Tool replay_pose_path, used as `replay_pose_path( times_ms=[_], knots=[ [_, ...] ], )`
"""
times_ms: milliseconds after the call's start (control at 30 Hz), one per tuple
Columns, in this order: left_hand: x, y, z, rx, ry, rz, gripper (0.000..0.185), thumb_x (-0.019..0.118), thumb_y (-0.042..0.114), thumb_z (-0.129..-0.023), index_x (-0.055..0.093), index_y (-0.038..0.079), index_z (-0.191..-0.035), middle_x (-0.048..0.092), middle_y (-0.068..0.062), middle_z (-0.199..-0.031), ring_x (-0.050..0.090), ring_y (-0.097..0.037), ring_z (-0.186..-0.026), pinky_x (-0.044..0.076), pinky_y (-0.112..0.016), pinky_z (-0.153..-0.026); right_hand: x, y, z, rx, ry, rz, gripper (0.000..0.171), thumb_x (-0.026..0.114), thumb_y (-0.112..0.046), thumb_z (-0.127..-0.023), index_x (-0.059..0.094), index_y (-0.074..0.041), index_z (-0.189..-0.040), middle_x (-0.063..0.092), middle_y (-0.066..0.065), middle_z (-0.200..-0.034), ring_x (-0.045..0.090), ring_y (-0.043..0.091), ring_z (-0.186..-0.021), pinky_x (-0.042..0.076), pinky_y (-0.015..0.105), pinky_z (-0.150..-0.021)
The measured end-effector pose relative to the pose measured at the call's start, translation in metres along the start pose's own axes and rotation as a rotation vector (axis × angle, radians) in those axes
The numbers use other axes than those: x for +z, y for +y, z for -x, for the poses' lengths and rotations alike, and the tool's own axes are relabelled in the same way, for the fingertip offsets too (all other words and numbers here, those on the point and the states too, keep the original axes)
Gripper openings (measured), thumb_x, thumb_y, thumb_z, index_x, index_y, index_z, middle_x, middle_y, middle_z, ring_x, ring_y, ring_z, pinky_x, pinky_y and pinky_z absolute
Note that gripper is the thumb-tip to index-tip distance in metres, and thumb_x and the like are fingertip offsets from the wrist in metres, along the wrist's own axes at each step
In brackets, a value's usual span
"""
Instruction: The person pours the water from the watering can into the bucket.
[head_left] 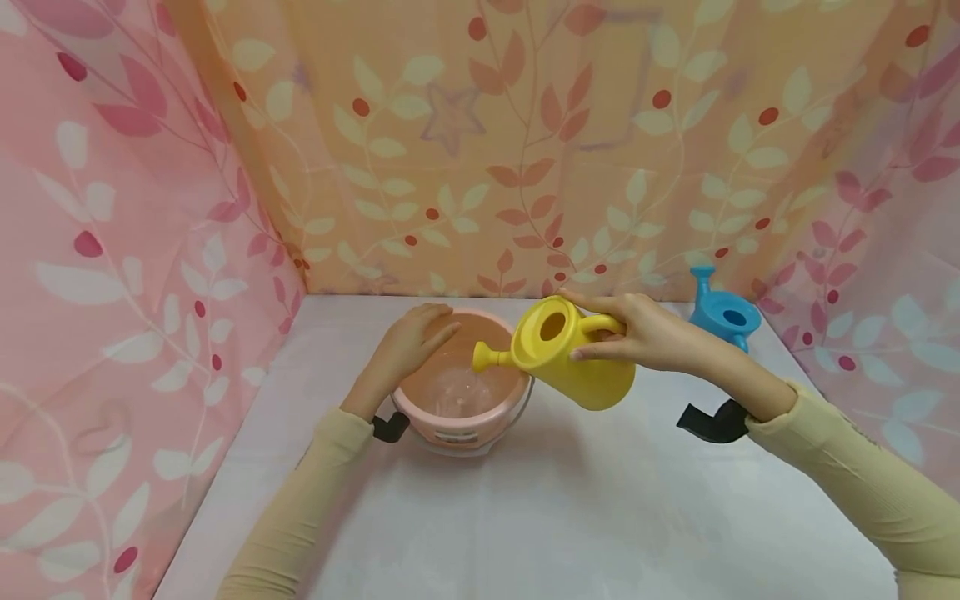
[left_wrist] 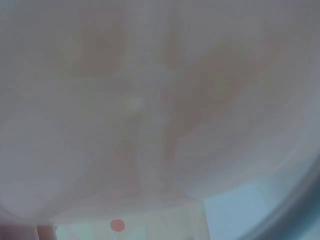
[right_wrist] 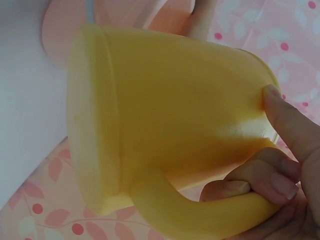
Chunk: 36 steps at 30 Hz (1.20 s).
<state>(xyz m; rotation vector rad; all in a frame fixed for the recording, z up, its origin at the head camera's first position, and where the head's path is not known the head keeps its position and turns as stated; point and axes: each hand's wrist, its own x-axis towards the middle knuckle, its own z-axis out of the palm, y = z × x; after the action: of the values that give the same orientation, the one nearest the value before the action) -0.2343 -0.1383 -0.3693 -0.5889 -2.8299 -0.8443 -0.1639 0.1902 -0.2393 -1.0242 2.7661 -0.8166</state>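
A pink bucket (head_left: 461, 423) with shallow, rippled water inside stands on the table. My left hand (head_left: 411, 343) lies over its left rim, fingers extended along the far left edge and thumb over the inside. The bucket's pale side (left_wrist: 150, 150) fills most of the left wrist view, blurred. With my right hand (head_left: 637, 332) I grip the handle of a yellow watering can (head_left: 596, 375), tilted left with its spout over the bucket. In the right wrist view, curled fingers (right_wrist: 280, 185) wrap the handle while the thumb presses the can (right_wrist: 180, 110) near its top.
A smaller blue watering can (head_left: 726, 315) stands at the back right of the white table (head_left: 585, 517). Leaf-patterned curtains (head_left: 480, 167) enclose the back and both sides. The bucket's thin handle (head_left: 525, 400) hangs along its right side.
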Motion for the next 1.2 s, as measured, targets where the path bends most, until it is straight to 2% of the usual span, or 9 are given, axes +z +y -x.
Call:
replay_pose_path(
  times_ms=[333, 667, 1200],
  knots=[
    [0.0002, 0.0013, 0.0014, -0.006, 0.005, -0.004, 0.051, 0.049, 0.047, -0.093, 0.052, 0.014, -0.131, 0.048, -0.006, -0.137, 0.039, -0.024, -0.131, 0.031, -0.045, -0.109, 0.0, -0.0001, -0.0019, -0.02, -0.005, 0.003, 0.077, 0.072, -0.036, -0.079, 0.036, -0.016, -0.144, 0.046, -0.005, -0.064, 0.05, 0.012, -0.062, 0.046, 0.021, -0.056],
    [0.0003, 0.0018, 0.0015, 0.002, 0.012, -0.001, 0.05, 0.05, 0.046, -0.093, 0.053, 0.014, -0.131, 0.049, -0.006, -0.137, 0.041, -0.024, -0.13, 0.032, -0.045, -0.108, -0.0009, -0.0014, -0.0027, -0.02, -0.019, -0.008, 0.077, 0.072, -0.034, -0.079, 0.036, -0.013, -0.143, 0.057, -0.006, -0.072, 0.055, 0.011, -0.066, 0.052, 0.023, -0.061],
    [0.0008, 0.0019, 0.0017, 0.007, 0.014, -0.005, 0.05, 0.051, 0.046, -0.093, 0.053, 0.014, -0.13, 0.049, -0.006, -0.136, 0.041, -0.024, -0.129, 0.033, -0.045, -0.108, -0.0021, -0.0016, -0.004, -0.024, -0.029, -0.011, 0.077, 0.072, -0.034, -0.08, 0.035, -0.013, -0.144, 0.055, -0.005, -0.072, 0.053, 0.012, -0.067, 0.05, 0.022, -0.06]
  ],
)
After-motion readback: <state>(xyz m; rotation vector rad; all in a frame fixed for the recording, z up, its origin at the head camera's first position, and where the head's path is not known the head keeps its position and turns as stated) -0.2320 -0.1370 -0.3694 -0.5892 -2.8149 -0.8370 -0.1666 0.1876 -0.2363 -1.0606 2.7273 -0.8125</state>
